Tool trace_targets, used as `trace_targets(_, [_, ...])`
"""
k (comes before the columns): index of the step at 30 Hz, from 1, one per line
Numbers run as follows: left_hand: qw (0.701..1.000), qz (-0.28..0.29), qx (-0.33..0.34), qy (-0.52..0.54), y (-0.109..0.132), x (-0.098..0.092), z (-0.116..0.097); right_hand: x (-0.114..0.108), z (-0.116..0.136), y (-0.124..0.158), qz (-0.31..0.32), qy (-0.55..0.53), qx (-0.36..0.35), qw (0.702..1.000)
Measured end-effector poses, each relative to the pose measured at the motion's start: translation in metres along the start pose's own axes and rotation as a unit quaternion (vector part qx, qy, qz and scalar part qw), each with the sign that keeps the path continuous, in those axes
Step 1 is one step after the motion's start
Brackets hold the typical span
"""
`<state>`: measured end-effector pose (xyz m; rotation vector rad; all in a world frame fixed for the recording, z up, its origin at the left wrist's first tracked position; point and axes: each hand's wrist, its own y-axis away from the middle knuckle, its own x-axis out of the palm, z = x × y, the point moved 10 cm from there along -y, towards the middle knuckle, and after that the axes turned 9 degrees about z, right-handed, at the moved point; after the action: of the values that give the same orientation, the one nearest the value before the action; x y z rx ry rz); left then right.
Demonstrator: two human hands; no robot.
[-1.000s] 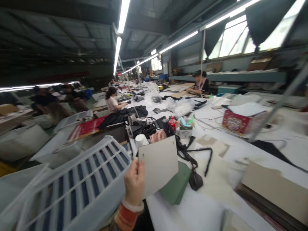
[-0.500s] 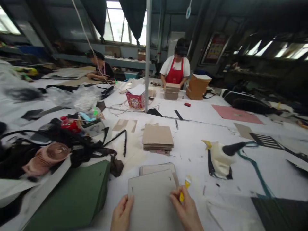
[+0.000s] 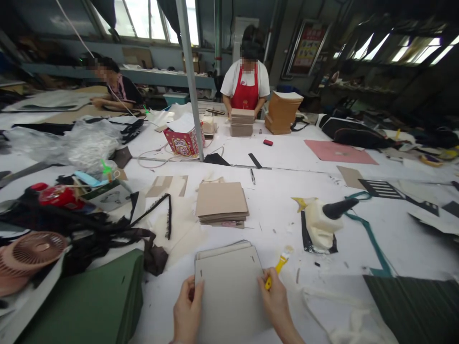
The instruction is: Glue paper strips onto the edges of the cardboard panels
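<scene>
A grey board (image 3: 229, 291) with a small slit near each upper corner lies over other grey sheets, nearly lined up with them. On its left edge my left hand (image 3: 188, 306) is closed, thumb on top. My right hand (image 3: 276, 301) holds a brush (image 3: 279, 267) with a yellow handle and pale bristles, while its fingers also touch the board's right edge. Beyond the board sits a stack of tan boards (image 3: 222, 200). Left of my hands lies a stack of dark green sheets (image 3: 82, 301).
A cream-coloured container (image 3: 319, 224) with a black nozzle-like part stands on the right. Further left are a pink fan (image 3: 36, 253) and black fabric scraps. Across the table, a person in a red apron (image 3: 245, 88) handles boards beside a metal post (image 3: 191, 86); another person sits left.
The top grey board has straightened over the sheets beneath it, both hands staying at its edges. The brush now points further outward to the right. My view has turned slightly right.
</scene>
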<state>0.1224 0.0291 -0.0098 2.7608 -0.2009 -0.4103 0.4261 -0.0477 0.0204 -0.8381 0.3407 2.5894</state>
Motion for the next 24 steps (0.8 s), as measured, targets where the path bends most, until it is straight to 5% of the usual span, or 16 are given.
trace_targets(6, [0.976, -0.083, 0.081, -0.183, -0.032, -0.01, -0.015, 0.015, -0.007, -0.021, 0.016, 0.045, -0.016, 0.999])
trace_targets(13, [0.915, -0.003, 0.216, -0.34, -0.066, 0.014, -0.054, 0.027, -0.005, -0.026, 0.035, 0.041, -0.025, 0.998])
trace_targets(18, [0.919, 0.106, 0.18, -0.335, -0.086, 0.031, -0.037, 0.036, 0.008, -0.033, 0.019, 0.088, -0.068, 0.994])
trace_targets(24, [0.933, 0.038, 0.195, -0.3, -0.071, 0.01, -0.029, 0.029, 0.025, -0.024, -0.002, 0.131, -0.111, 0.985])
